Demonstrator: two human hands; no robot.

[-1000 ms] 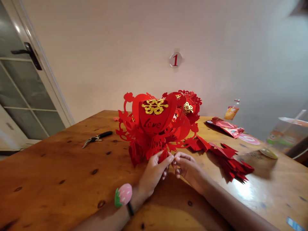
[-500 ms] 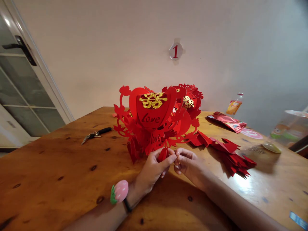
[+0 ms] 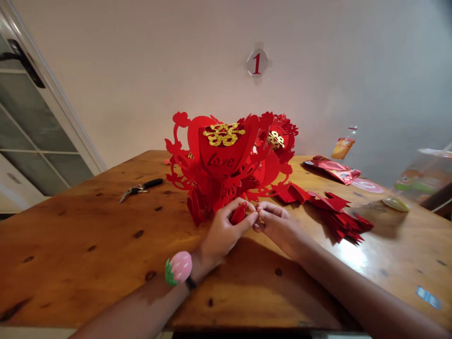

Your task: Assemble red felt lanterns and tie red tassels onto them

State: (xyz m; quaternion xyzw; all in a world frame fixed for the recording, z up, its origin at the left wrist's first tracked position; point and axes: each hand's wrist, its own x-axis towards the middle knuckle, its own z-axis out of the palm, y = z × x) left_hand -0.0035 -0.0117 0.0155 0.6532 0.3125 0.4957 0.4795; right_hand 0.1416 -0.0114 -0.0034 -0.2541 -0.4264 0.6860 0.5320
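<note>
A red cut-out felt or paper lantern (image 3: 221, 162) stands before me, bearing a glittery gold character (image 3: 224, 134) and the word "Love". Just in front of its base, my left hand (image 3: 226, 230) is closed around a small folded red piece (image 3: 239, 213). My right hand (image 3: 278, 227) meets it, thumb and forefinger pinched together at the left fingertips. What the right fingers hold is too small to make out. A strawberry-shaped band (image 3: 179, 268) sits on my left wrist.
Another red lantern (image 3: 284, 136) stands behind. To the right lie folded red pieces (image 3: 339, 214), a red foil packet (image 3: 332, 169), a bottle (image 3: 344, 142), a plastic tub (image 3: 423, 174) and a shallow yellowish dish (image 3: 395, 203). Keys (image 3: 136, 189) lie left on the wooden table (image 3: 88, 254).
The view has tipped down slightly, so the table and lantern sit higher in the picture. Both hands stay together at the small red piece, with only slight finger movement.
</note>
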